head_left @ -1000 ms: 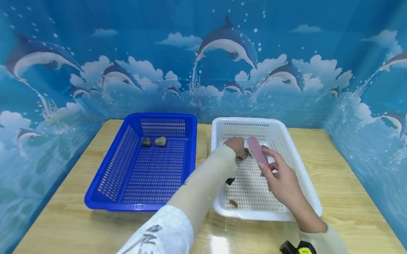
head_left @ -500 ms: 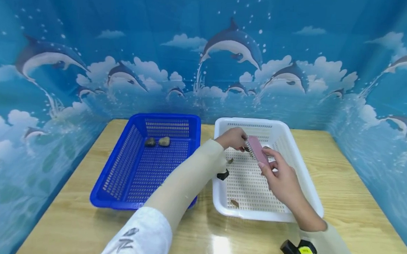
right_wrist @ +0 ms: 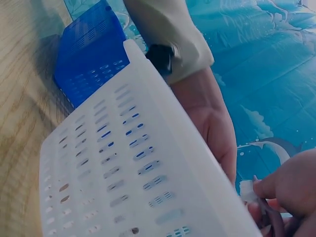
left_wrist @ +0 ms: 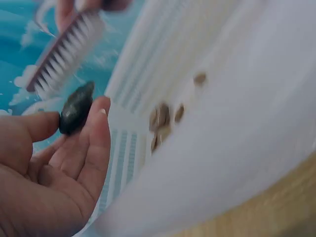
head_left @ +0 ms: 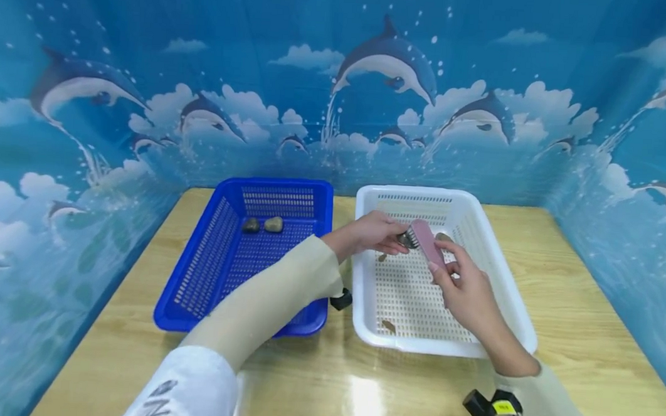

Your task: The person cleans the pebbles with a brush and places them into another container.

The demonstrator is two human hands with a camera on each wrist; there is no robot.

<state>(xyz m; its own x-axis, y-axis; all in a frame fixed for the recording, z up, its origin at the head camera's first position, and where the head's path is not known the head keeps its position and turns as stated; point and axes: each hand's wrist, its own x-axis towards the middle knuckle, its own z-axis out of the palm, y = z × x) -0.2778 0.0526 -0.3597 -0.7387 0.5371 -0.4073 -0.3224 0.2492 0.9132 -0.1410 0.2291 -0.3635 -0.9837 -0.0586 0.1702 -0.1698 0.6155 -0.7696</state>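
My left hand (head_left: 378, 232) pinches a dark, smooth stone (left_wrist: 76, 109) between thumb and fingers, palm turned up in the left wrist view. My right hand (head_left: 467, 285) grips a pink brush (head_left: 427, 243) with pale bristles. In the head view the bristles point left, right at the stone; the left wrist view has the brush just above it. Both hands are over the white basket (head_left: 444, 347). Inside the basket, a brownish stone (head_left: 443, 237) is partly hidden behind the right hand, and small brown flakes (head_left: 388, 326) lie on the floor.
A blue basket (head_left: 163, 315) stands left of the white one on the wooden table (head_left: 561, 276), holding a dark stone (head_left: 251, 225) and a tan stone (head_left: 274, 224). A dolphin-printed curtain (head_left: 294, 93) encloses the back and sides.
My left hand has come up and left from the white basket's floor with the dark stone, its palm turning upward. The right hand keeps the brush in nearly the same place.
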